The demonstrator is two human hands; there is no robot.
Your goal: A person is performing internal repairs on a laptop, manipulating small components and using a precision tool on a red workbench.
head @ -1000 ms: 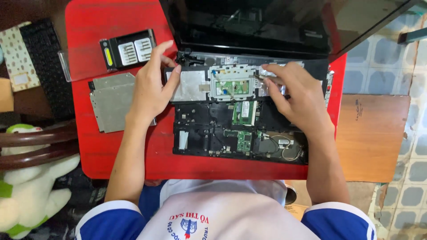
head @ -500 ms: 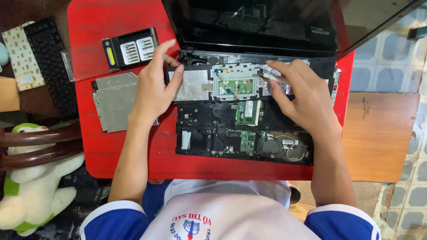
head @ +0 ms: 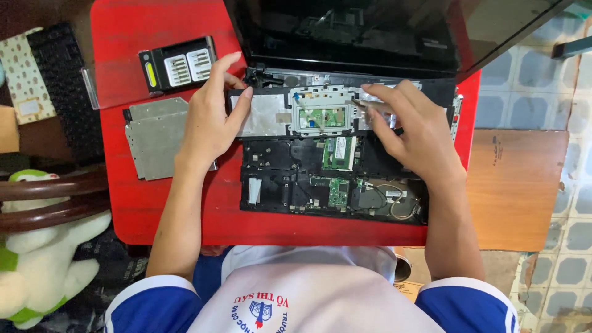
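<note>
Steadying an opened laptop with one hand while the other works a thin tool at its inner panel.

The right hand (head: 414,131) is closed around a slim metal tool (head: 372,106), probably tweezers or a small driver, its tip resting on the silver palm-rest panel (head: 262,116) just right of the touchpad board (head: 322,117); a slip here could, I judge, scratch the green board or catch the thin cable beside it. The left hand (head: 213,117) is open, fingers spread, thumb pressing the panel's left edge; if that pressure lets go, the laptop base (head: 333,185) may shift on the red bench (head: 154,209). The exposed memory module (head: 340,153) lies directly below both hands, near the right wrist. Further left sit a silver optical drive (head: 154,143) and a screwdriver bit case (head: 177,65), well apart from the work.
</note>
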